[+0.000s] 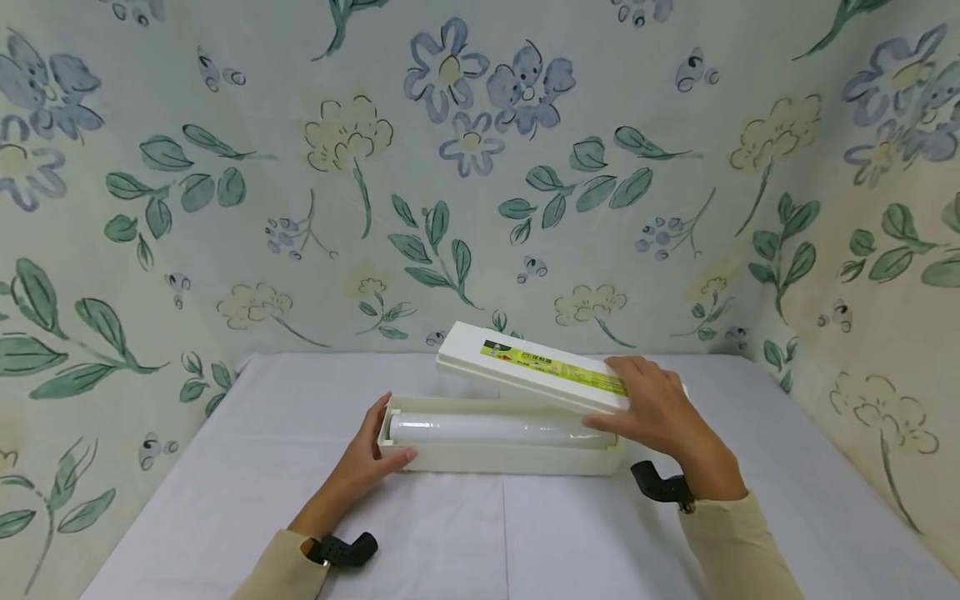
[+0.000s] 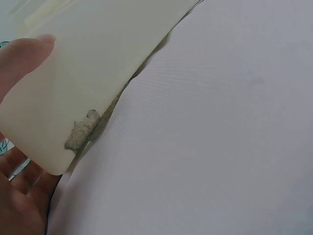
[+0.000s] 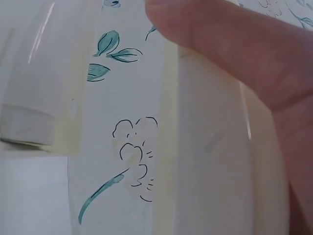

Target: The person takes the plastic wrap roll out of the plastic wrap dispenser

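Observation:
A long cream plastic box (image 1: 502, 460) lies on the table with a roll of clear plastic film (image 1: 480, 428) inside it. My left hand (image 1: 362, 467) grips the box's left end, thumb on the front wall. In the left wrist view, thumb and fingers are around the box's corner (image 2: 98, 63), near a greyish patch (image 2: 80, 131) on its lower edge. Above the box, my right hand (image 1: 660, 408) holds the white lid (image 1: 467, 346) by its right end. The lid has a green label and tilts, left end higher. In the right wrist view, the lid's underside (image 3: 215, 147) is apart from the box.
A white cloth (image 1: 450, 542) covers the table, with a crease running through its middle. Floral fabric (image 1: 480, 250) hangs behind and at both sides. Black bent pieces are strapped at the left wrist (image 1: 352, 550) and the right wrist (image 1: 660, 483).

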Demonstrator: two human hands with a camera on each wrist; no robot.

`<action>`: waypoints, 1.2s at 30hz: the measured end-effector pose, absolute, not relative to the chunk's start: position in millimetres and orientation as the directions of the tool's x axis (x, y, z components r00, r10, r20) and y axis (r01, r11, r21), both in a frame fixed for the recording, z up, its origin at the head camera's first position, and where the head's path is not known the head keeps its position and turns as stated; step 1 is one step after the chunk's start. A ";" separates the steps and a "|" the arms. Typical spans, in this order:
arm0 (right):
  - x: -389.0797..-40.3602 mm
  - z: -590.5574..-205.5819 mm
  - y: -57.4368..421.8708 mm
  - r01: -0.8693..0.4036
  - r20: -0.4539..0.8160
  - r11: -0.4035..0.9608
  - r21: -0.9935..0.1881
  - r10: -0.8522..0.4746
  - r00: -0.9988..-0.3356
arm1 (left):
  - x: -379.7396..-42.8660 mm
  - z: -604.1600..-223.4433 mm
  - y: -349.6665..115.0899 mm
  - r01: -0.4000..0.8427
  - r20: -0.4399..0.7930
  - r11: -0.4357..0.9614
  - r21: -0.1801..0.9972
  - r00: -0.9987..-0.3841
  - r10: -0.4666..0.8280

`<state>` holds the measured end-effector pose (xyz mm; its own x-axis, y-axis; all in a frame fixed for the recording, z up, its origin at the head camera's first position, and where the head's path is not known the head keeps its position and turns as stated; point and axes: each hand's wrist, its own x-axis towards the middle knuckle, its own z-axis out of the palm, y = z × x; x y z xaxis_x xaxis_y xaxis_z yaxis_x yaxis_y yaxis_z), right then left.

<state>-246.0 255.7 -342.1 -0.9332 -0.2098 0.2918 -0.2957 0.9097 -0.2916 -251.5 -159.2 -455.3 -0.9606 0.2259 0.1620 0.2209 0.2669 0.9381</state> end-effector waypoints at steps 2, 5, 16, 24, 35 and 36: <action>-245.3 -341.9 257.2 -0.293 0.298 0.913 -0.285 -0.206 -0.932 | -250.8 -458.0 -160.1 0.215 0.156 0.275 0.937 -0.963 0.222; -244.4 -342.1 259.2 -0.285 0.305 0.916 -0.283 -0.195 -0.932 | -256.9 -471.6 -163.1 0.216 0.159 0.273 0.937 -0.964 0.215; -243.9 -340.8 271.2 -0.266 0.306 0.922 -0.281 -0.177 -0.935 | -260.2 -477.8 -164.0 0.209 0.156 0.276 0.938 -0.967 0.202; -243.7 -341.1 282.4 -0.245 0.304 0.922 -0.298 -0.152 -0.941 | -258.2 -473.3 -162.6 0.235 0.179 0.281 0.931 -0.961 0.212; -246.5 -342.0 290.5 -0.199 0.284 0.929 -0.311 -0.109 -0.953 | -258.1 -472.9 -161.7 0.241 0.182 0.287 0.927 -0.959 0.218; -246.9 -341.5 291.5 -0.195 0.282 0.930 -0.312 -0.105 -0.954 | -258.2 -471.9 -162.0 0.242 0.183 0.283 0.928 -0.958 0.221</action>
